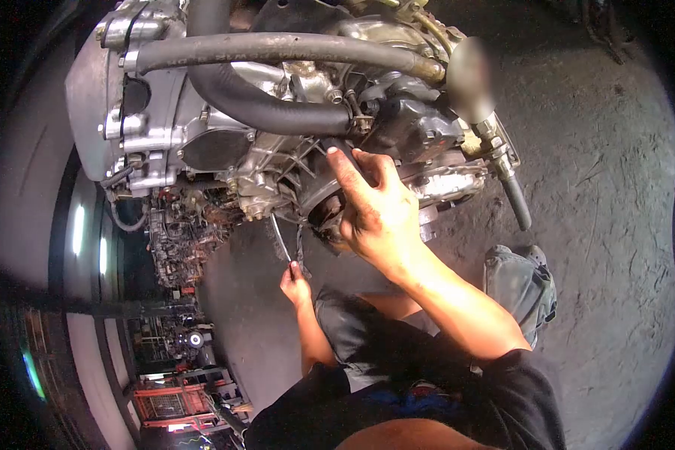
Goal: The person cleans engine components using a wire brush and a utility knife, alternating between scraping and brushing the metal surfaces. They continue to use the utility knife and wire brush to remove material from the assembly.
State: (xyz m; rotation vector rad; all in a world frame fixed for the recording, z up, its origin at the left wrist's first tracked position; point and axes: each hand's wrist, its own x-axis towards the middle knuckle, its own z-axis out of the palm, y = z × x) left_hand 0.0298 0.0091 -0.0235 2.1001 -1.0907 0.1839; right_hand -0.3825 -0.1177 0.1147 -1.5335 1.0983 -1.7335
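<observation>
My left hand (296, 286) is closed around the lower end of a slim silver wrench-like tool (280, 238). The tool's upper end reaches the underside of the engine (266, 161); its exact contact point is too small to make out. Higher up, my right hand (379, 214) rests against the engine beside a curved metal housing (316, 187). Its index finger is stretched out and apart from the finger beside it, while the thumb side is partly hidden. A thick black hose (277, 114) passes just above those fingertips, ending at a clamp (362, 124).
Another hose (292, 49) crosses the engine's top. A metal rod (514, 199) sticks out on the right, near a blurred patch. My bent knee and shoe (521, 281) are on the dark floor (600, 300). More engine parts (184, 232) and an orange frame (172, 405) stand left.
</observation>
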